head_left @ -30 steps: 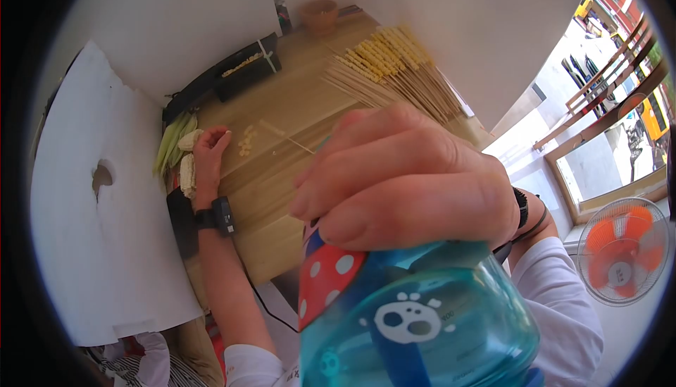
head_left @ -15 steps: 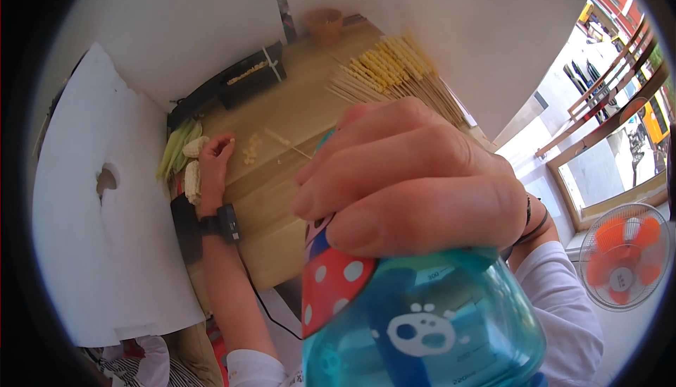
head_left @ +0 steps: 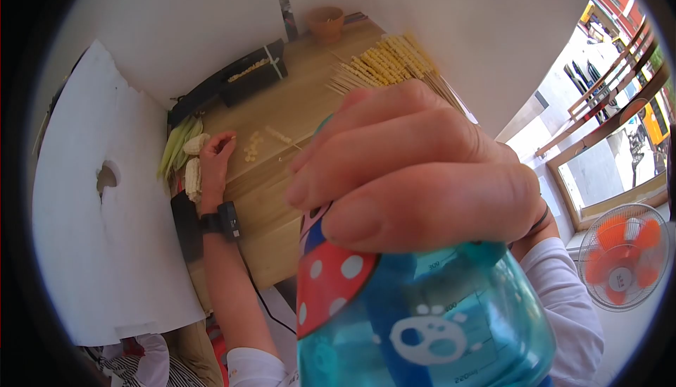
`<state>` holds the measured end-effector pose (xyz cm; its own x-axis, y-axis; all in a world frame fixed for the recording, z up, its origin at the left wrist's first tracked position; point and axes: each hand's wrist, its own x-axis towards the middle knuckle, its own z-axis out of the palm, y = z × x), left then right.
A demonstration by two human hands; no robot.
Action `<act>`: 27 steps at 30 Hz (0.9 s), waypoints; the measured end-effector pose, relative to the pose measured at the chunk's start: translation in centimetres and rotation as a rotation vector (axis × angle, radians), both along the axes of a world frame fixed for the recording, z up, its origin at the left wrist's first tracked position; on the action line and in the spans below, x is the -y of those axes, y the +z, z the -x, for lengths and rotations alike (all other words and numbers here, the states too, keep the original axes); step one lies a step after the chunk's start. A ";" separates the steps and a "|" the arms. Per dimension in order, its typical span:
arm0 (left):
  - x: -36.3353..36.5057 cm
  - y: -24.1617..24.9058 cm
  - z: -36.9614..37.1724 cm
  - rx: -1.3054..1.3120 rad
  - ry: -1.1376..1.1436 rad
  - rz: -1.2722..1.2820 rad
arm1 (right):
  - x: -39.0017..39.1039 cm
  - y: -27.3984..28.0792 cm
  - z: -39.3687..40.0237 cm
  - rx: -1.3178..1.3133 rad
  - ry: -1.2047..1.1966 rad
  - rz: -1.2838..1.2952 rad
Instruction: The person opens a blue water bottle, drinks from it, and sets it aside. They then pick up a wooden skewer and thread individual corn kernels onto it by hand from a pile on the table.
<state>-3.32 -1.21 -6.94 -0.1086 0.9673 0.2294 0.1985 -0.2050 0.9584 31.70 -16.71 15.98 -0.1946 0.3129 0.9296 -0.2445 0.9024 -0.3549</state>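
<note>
Close to the camera, my right hand (head_left: 422,169) grips a teal water bottle (head_left: 429,316) with a red polka-dot print and a white paw mark. The bottle hides much of the table's front. My left hand (head_left: 217,158) rests on the wooden table with its fingers pinched together; what is between them, if anything, is too small to make out. Beside it on the left lie a corn cob (head_left: 193,179) and another pale cob (head_left: 196,145). To its right are loose corn kernels (head_left: 252,147) and a partly filled skewer (head_left: 279,135).
Many kernel skewers (head_left: 391,63) are stacked at the back right of the table (head_left: 264,207). A black tray (head_left: 250,80) with kernels and a clay pot (head_left: 325,24) stand at the back. Green husks (head_left: 181,149) lie left. A fan (head_left: 623,257) stands at right.
My right hand and the bottle have shifted slightly, the hand a little higher. My left hand has stayed by the kernels, its fingers moving only slightly.
</note>
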 end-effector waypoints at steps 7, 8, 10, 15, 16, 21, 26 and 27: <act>0.0 0.0 0.1 -0.030 -0.002 -0.032 | -0.6 0.1 -0.1 0.072 -0.047 -0.060; 0.0 -0.1 0.1 -0.030 0.000 -0.035 | -0.6 0.1 0.0 0.045 -0.049 -0.058; 0.0 0.0 0.0 -0.013 0.007 -0.013 | -1.1 -0.2 0.2 0.033 -0.046 -0.090; 0.2 0.0 -0.2 0.057 -0.021 0.004 | -1.0 0.1 0.1 0.062 -0.033 -0.119; 0.2 0.2 -0.3 0.047 -0.018 -0.001 | -0.5 0.0 0.6 0.011 -0.047 -0.073; 0.2 0.3 -0.4 0.039 -0.024 -0.006 | -0.4 0.2 0.8 -0.027 -0.078 -0.054; 0.5 0.5 -0.5 0.053 -0.022 0.001 | 0.4 1.1 0.8 0.008 -0.129 0.015; 0.3 0.3 -0.4 0.050 -0.021 -0.001 | 0.4 1.3 0.8 0.008 -0.128 0.011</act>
